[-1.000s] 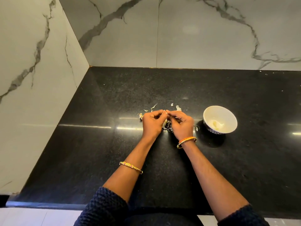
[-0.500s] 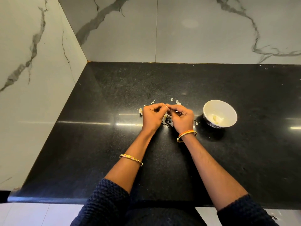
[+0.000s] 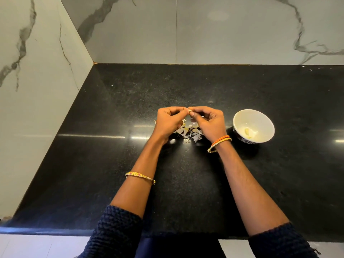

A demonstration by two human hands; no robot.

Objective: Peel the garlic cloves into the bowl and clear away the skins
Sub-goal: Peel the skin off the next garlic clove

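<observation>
My left hand [image 3: 170, 121] and my right hand [image 3: 209, 121] meet fingertip to fingertip above the black counter, both pinching one small pale garlic clove [image 3: 190, 110]; most of the clove is hidden by the fingers. Beneath and between the hands lies a loose pile of papery garlic skins [image 3: 189, 134]. To the right of my right hand stands a small white bowl [image 3: 240, 119] with a dark patterned outside, holding a few peeled cloves [image 3: 247, 131].
The black stone counter [image 3: 186, 183] sits in a corner, with marble walls at the left [image 3: 37, 90] and back [image 3: 223, 34]. Its front edge runs close to my body. Bangles circle both wrists.
The two hands have stayed together on the clove, lifting slightly off the skin pile. The view has tilted, so the counter scene sits higher in the frame. The bowl has not moved.
</observation>
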